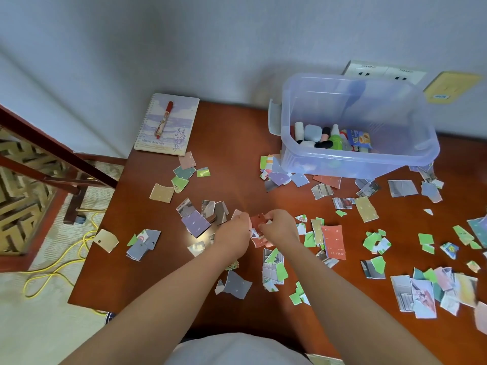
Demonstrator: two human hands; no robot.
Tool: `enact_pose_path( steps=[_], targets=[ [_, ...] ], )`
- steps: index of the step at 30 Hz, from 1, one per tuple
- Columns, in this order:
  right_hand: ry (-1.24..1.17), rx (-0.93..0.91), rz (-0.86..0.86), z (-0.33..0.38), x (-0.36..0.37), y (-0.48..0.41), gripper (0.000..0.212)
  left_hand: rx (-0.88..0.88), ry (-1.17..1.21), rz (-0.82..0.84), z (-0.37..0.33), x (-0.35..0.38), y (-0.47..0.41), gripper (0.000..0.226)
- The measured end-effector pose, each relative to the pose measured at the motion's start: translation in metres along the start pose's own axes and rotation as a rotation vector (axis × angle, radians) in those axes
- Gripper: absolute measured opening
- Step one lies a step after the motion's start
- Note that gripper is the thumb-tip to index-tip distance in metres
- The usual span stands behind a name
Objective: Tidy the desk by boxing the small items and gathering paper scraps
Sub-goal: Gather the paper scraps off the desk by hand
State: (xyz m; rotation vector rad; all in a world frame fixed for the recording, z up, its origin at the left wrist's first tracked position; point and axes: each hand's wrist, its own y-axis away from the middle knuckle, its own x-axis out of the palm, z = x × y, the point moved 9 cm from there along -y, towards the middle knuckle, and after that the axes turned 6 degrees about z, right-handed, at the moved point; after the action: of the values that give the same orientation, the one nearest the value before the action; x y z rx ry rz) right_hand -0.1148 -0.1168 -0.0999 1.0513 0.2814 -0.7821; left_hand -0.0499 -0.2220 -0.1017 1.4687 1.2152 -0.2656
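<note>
Torn paper scraps (332, 245) in green, red, purple, grey and tan lie scattered over the brown desk (237, 143). My left hand (233, 235) and my right hand (276, 227) meet at the desk's middle, and both pinch a small stack of scraps (257, 223) with a red piece on top. A clear plastic box (355, 159) stands at the back right. It holds several small items (332, 139): little bottles, a pale case and a blue snack packet.
A spiral notebook (171, 133) with a red pen (164, 119) on it lies at the desk's back left corner. Wall sockets (384, 71) sit behind the box. Left of the desk are a wooden frame (52, 156) and a yellow cable (63, 264) on the floor.
</note>
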Motion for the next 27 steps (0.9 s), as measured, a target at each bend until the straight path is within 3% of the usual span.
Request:
enact_pose_path(
  steps=[2,9,12,18,21,24,27],
  targets=[
    [-0.004,-0.003,0.065,0.003,0.007,-0.002,0.012,-0.011,0.075,0.027,0.003,-0.002,0.001,0.015],
    [-0.453,0.084,0.275,0.005,0.022,0.0,0.027,-0.108,0.437,0.033,0.019,-0.01,0.004,0.016],
    [-0.513,0.064,0.33,0.011,0.023,0.003,0.02,-0.135,0.656,-0.022,0.028,-0.01,0.0,0.013],
    [-0.533,0.029,0.258,0.019,0.015,0.003,0.009,-0.156,0.953,-0.159,0.04,-0.021,0.005,0.007],
    [-0.594,0.012,0.214,0.027,0.014,0.001,0.012,-0.267,1.074,-0.231,0.055,-0.026,0.008,0.012],
    [-0.623,-0.002,0.21,0.039,0.015,0.002,0.013,-0.364,1.245,-0.178,0.062,-0.021,0.009,0.021],
    [-0.585,-0.028,0.254,0.052,0.02,0.006,0.011,-0.433,1.618,-0.048,0.055,-0.009,0.011,0.027]
  ],
)
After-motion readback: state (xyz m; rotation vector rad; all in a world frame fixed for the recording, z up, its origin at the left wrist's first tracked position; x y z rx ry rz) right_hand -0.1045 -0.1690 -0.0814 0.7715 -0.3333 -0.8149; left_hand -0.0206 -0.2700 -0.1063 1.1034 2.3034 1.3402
